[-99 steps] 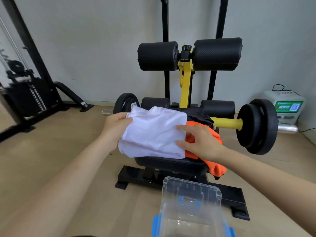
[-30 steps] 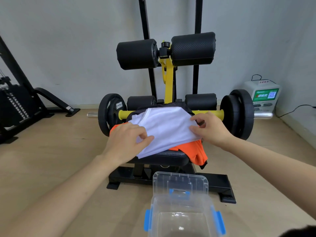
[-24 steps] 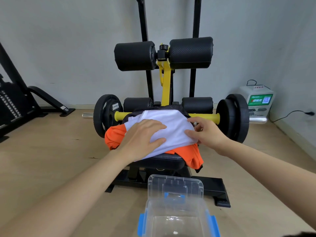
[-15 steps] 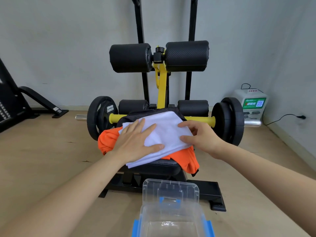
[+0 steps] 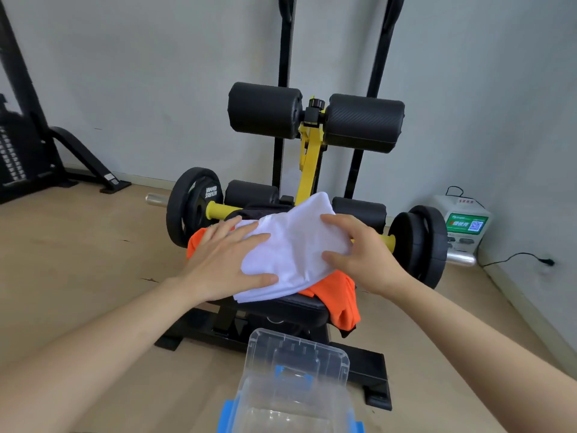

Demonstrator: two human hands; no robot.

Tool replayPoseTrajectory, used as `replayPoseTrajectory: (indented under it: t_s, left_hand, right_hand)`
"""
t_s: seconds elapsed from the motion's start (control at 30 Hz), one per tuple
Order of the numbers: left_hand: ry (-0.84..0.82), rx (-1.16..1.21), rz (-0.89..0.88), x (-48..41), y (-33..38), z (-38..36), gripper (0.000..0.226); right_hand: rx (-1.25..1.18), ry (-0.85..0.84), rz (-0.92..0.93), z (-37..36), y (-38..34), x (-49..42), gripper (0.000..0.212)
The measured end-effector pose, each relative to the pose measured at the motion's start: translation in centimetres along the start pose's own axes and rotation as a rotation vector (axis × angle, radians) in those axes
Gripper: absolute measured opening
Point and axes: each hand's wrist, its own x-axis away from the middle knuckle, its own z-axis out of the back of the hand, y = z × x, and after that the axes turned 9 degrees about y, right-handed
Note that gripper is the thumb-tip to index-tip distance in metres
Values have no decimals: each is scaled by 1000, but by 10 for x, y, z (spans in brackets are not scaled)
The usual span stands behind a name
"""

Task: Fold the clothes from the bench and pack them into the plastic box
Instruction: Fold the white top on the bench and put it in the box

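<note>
Left grip [image 5: 224, 264] flat on white garment [image 5: 290, 248]; right grip [image 5: 359, 251] pinches edge.

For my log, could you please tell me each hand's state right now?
Left hand: open, flat on the white shirt.
Right hand: grips the shirt's edge.

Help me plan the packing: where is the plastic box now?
Head view, bottom centre: the plastic box sits open on the floor in front of the bench, nearer the camera than the white shirt on it.
</note>
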Motion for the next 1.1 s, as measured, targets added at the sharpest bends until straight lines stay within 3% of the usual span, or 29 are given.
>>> replayPoseTrajectory:
  t_s: [0.2,0.4,0.47,0.57,0.67,0.77,0.87,1.0,1.07,1.1]
  left_hand:
    - [-89,-63,-12,25,-19,0,99]
    - [-86,52,19,27,-23,-2,101]
    - [-12,221,98,26,-33,2,88]
    - [271,523,307,21,-46,17,51]
    - [407,583,297,16,-49,23,35]
    - [323,493,84,13,-44,15,35]
    - [125,394,-60,10,-36,8,43]
    - [-101,221,-107,14,-34,8,57]
    - [-129,216,-96,15,-38,11,62]
    - [-133,202,-101,16,-39,11,63]
  right_hand:
    - [41,-47,81,-9,-26,2,75]
    - [46,-125,173,-40,-54,5,77]
    - [56,-188,200,-52,-59,7,75]
    - [68,-328,231,-67,-59,14,75]
    - [156,-387,311,-70,-56,20,61]
    - [189,-406,382,-67,-53,25,51]
    - [152,-411,408,-64,-48,32,45]
    - [14,-72,217,-55,-42,32,19]
    - [91,72,88,-51,-38,24,6]
    - [144,89,23,-51,-36,20,10]
